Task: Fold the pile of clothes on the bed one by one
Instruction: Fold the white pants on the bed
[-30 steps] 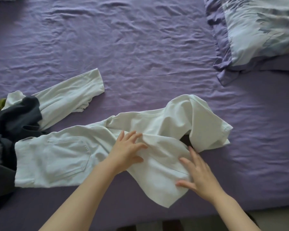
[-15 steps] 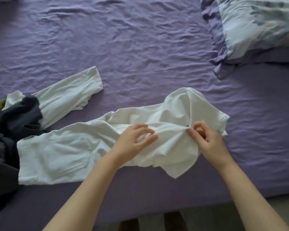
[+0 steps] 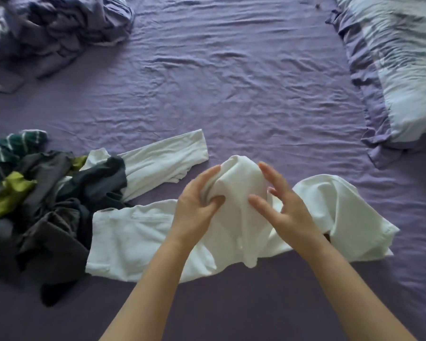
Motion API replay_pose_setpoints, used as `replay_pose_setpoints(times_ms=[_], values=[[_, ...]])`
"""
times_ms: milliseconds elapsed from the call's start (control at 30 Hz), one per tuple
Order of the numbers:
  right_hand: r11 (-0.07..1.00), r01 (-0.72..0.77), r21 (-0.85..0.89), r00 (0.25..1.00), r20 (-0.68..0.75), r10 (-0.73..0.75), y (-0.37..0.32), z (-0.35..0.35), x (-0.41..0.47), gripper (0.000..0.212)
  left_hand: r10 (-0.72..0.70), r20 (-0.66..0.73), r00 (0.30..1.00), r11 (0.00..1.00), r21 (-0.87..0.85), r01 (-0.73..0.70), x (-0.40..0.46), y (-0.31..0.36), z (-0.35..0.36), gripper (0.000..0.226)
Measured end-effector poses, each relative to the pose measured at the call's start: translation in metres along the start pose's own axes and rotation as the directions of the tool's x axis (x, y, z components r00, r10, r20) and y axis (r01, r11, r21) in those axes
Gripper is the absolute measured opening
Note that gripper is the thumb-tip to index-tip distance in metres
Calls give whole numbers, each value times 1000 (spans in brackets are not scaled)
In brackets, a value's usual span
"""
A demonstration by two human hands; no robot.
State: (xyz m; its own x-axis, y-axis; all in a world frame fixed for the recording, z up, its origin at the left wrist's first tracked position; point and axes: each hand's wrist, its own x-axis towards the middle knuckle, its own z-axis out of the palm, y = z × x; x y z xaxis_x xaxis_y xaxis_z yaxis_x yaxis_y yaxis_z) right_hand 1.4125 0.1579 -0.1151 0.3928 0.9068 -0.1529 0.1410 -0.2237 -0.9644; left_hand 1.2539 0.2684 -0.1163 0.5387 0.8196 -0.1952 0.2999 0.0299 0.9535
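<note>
White trousers (image 3: 133,232) lie across the purple bed sheet (image 3: 231,94), waist end to the left with a back pocket showing. One leg (image 3: 162,161) stretches up and back to the left; the other leg is bunched to the right (image 3: 342,207). My left hand (image 3: 194,207) grips a raised fold of the white cloth (image 3: 241,183), thumb pressed into it. My right hand (image 3: 285,207) is against the other side of that fold, fingers spread. A pile of dark, green and striped clothes (image 3: 35,200) lies at the left, overlapping the trousers.
A crumpled purple-grey blanket (image 3: 54,28) sits at the far left corner. A pale patterned pillow with a purple frill (image 3: 399,70) lies at the right. The bed's near edge is below my forearms.
Both hands have lifted the middle of the trousers off the bed into a raised fold. My right hand has let go its pinch and spread its fingers. The view tilted up, showing the blanket.
</note>
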Motion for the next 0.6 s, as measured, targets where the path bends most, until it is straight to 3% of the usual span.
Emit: replay_pose_setpoints(times_ms=[67,167,267,333,467,533,600], values=[[989,29,-145,997,79,-18,7,22,-4,67,24,-21,999,999,36,-23,3,-4,-34,54],[986,106,-125,966,250,-72,13,75,-6,74,87,-64,994,980,186,-74,5,-11,-85,53],[976,118,-181,946,321,-54,20,137,-3,78,196,-110,974,880,458,-125,4,-18,-128,57],[938,124,-324,931,365,3,30,166,2,75,221,-108,969,803,584,-118,0,-27,-149,62],[849,125,-513,918,384,97,53,168,7,70,7,-122,993,748,660,75,-5,-53,-168,78],[810,87,-581,933,333,139,66,146,6,65,-157,-136,978,704,680,208,0,-67,-170,77],[770,42,-637,946,274,175,76,115,4,58,-234,-190,953,613,732,297,9,-76,-168,70]])
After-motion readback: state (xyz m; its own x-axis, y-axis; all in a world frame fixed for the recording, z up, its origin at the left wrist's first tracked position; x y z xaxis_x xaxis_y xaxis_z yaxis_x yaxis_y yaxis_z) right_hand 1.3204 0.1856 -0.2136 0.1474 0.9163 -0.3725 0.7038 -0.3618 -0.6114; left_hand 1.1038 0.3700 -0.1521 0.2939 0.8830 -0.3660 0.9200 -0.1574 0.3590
